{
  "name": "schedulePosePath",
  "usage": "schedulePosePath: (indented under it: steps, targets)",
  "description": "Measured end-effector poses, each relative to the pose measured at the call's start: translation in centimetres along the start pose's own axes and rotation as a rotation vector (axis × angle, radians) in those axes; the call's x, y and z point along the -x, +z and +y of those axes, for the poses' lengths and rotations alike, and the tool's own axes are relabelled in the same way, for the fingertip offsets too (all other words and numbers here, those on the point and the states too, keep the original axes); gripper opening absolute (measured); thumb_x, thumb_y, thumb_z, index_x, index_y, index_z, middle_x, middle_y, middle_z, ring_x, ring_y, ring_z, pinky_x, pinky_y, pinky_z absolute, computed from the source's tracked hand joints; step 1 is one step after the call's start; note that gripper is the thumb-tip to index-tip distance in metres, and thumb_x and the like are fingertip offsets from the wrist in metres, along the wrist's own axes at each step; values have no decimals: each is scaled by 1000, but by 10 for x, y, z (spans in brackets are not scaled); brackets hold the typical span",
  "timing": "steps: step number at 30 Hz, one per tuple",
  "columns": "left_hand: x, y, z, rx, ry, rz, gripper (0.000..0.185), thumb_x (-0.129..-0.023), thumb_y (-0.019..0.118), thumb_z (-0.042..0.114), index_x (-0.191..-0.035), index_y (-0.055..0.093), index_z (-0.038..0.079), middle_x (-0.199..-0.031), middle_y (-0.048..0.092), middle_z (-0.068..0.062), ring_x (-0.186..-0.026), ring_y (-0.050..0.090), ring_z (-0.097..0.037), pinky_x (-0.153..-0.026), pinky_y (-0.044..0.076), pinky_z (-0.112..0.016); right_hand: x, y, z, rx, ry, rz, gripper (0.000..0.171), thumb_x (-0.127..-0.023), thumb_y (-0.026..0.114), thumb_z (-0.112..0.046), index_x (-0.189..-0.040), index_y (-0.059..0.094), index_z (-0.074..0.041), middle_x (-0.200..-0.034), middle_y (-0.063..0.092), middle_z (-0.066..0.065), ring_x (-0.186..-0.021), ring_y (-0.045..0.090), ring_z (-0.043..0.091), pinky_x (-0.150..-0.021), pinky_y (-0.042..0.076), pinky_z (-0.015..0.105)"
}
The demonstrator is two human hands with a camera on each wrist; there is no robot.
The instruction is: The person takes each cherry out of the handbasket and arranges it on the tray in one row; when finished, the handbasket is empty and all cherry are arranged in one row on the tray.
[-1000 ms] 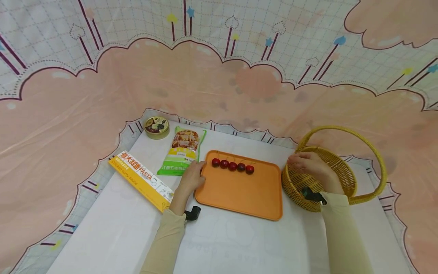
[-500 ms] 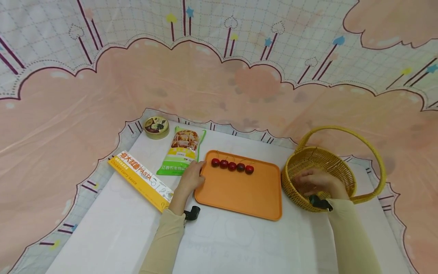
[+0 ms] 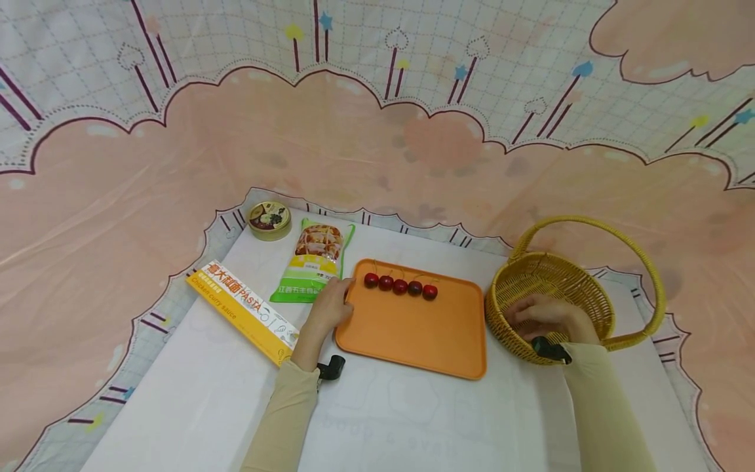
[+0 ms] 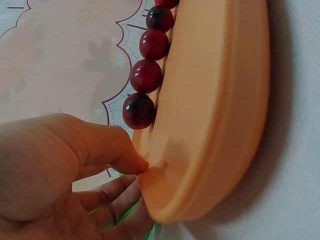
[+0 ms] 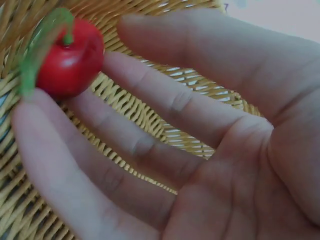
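My left hand (image 3: 330, 305) grips the left edge of an orange tray (image 3: 413, 337). In the left wrist view its thumb lies on the tray's rim and the other fingers reach below. Several dark red cherries (image 3: 400, 287) stand in a row along the tray's far side. Inside the yellow wicker basket (image 3: 580, 288) is my right hand (image 3: 545, 314). The right wrist view shows a red cherry (image 5: 72, 65) with a green stem at the fingertips of that hand. The fingers touch it, while the thumb is held apart from it.
Left of the tray lies a green and yellow food packet (image 3: 315, 262). A yellow and white pasta box (image 3: 244, 311) lies slantwise nearer the left arm. At the far left corner stands a round tin (image 3: 269, 219). The basket's tall handle (image 3: 655, 282) arches over its right side.
My right hand has moved from above the basket's left rim down and right into the basket, then its fingers shifted slightly. The left hand and the tray stay in place.
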State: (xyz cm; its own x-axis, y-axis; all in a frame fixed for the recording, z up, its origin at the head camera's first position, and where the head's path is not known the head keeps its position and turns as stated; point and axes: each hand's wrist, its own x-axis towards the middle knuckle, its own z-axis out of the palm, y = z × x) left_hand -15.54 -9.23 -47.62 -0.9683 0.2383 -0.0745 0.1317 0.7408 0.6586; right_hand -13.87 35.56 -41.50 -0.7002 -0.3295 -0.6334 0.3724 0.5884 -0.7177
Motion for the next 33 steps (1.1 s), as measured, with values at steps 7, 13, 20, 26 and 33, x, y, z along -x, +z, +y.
schedulePosePath:
  steps: [7, 13, 20, 26, 33]
  targets:
    - [1, 1, 0, -2, -15, -8, 57, -84, 66, -2, -140, 52, -1, -112, 53, -19, -93, 49, -29, -89, 45, -43, -2, 0, -1, -4, -43, -13, 40, -95, 59, -10, -128, 56, 13, -102, 67, 4, -89, 64, 17, -79, 55, 35]
    - [2, 0, 1, 7, -11, -4, 57, -84, 65, -3, -139, 52, -2, -109, 53, -18, -91, 48, -28, -84, 44, -42, 0, 0, -4, -36, -58, 14, 40, -96, 60, -11, -128, 56, 13, -99, 68, 2, -87, 63, 15, -76, 55, 32]
    - [2, 1, 1, 8, -17, -5, 57, -84, 64, -3, -140, 52, -1, -111, 52, -18, -92, 49, -29, -85, 45, -42, 1, 2, -8, -75, -66, 33, 39, -97, 61, -13, -125, 57, 13, -94, 68, 3, -85, 64, 17, -76, 56, 32]
    - [1, 1, 0, 11, -17, 3, 57, -84, 65, -3, -139, 52, -1, -113, 53, -19, -93, 49, -29, -88, 45, -44, 3, 1, -11, -70, -85, 47, 40, -98, 58, -15, -126, 56, 13, -94, 69, 7, -85, 66, 20, -77, 56, 33]
    - [1, 1, -1, 12, -9, 7, 57, -84, 65, -3, -139, 52, -1, -112, 53, -19, -93, 49, -29, -86, 44, -43, 5, -1, -10, -80, -126, 75, 48, -100, 53, -14, -134, 46, 19, -99, 69, 4, -87, 65, 17, -78, 56, 32]
